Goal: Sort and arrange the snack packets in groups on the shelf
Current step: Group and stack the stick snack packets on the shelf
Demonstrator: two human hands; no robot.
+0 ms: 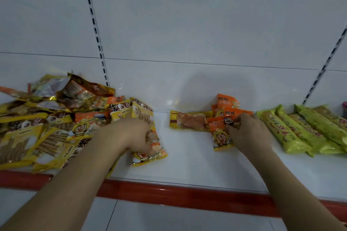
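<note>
White glossy shelf (187, 165) carries everything. Left hand (131, 135), grip curled, pinches an orange-yellow cartoon-face plastic snack packet (150, 154); right hand (247, 133) pinches another orange foil packet (220, 135).

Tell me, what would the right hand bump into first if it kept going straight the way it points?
The right hand points up and left, toward the back of the shelf. It is already on the orange packets, so it would push those first, probably then reaching the white back wall.

This looks like a shop. A white metal display shelf (187, 157) with a red front strip (169, 191) and slotted black-holed uprights (95, 30) carries many small printed snack packets (37, 127) in bulk.
</note>
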